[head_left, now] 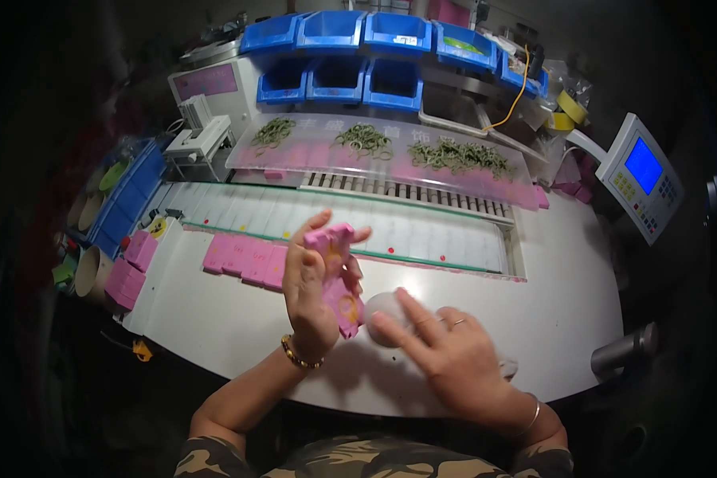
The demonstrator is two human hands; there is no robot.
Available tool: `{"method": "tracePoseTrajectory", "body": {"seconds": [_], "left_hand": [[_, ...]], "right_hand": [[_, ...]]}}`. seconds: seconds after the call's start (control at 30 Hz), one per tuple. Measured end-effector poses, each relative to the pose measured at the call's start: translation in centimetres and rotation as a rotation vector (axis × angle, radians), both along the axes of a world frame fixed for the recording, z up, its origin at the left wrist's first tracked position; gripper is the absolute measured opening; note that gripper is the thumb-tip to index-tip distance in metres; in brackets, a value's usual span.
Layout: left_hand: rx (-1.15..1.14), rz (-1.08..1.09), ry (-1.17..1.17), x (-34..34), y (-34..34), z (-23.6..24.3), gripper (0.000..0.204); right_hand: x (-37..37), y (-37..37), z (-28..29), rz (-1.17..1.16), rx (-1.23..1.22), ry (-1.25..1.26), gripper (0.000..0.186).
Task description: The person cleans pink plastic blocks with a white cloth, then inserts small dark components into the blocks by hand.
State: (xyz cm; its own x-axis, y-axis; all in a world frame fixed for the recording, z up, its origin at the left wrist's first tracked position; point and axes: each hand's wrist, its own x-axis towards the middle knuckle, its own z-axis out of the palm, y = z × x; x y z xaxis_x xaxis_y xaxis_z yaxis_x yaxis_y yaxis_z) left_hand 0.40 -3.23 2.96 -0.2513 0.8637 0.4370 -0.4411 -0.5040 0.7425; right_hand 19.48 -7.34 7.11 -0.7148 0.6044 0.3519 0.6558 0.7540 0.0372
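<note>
a workshop: blue parts bins [393, 101], metal rollers [406, 193], a control panel [643, 179].

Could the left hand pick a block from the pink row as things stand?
Probably not: the left hand looks close to the pink row, with nothing apparent between, but its fingers are occupied with the pink mould.

White table [566, 307]; pink blocks [248, 260] in row on top.
</note>
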Motion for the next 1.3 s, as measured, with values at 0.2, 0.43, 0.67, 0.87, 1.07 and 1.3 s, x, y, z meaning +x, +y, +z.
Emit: {"method": "tracePoseTrajectory", "body": {"seconds": [0.2, 0.43, 0.67, 0.87, 1.07, 1.3], "left_hand": [[-0.297, 0.093, 0.024, -1.5, 1.2, -0.5, 0.051], [-0.496, -0.253, -0.121, -0.7, 0.7, -1.2, 0.043], [-0.373, -0.287, -0.007, 1.6, -0.5, -1.6, 0.040], [-0.238, -0.370, 0.143, 2.1, -1.8, -2.3, 0.044], [-0.145, -0.407, 0.207, 1.1, -1.6, -2.2, 0.034], [-0.184, 0.042, 0.412, 0.3, -0.6, -2.1, 0.047]], "right_hand": [[4.9, 2.2, -1.6, -0.197, 0.062, -0.038, 0.056], [8.8, 3.6, -3.4, -0.463, -0.053, -0.141, 0.055], [3.5, 4.7, -1.8, -0.122, -0.334, 0.412, 0.049], [-0.4, 4.9, -2.4, 0.045, -0.769, 1.025, 0.035], [-1.1, 4.4, -3.1, 0.044, -0.606, 1.065, 0.022], [-0.8, 6.7, -4.4, -0.160, -0.838, 1.278, 0.020]]}}
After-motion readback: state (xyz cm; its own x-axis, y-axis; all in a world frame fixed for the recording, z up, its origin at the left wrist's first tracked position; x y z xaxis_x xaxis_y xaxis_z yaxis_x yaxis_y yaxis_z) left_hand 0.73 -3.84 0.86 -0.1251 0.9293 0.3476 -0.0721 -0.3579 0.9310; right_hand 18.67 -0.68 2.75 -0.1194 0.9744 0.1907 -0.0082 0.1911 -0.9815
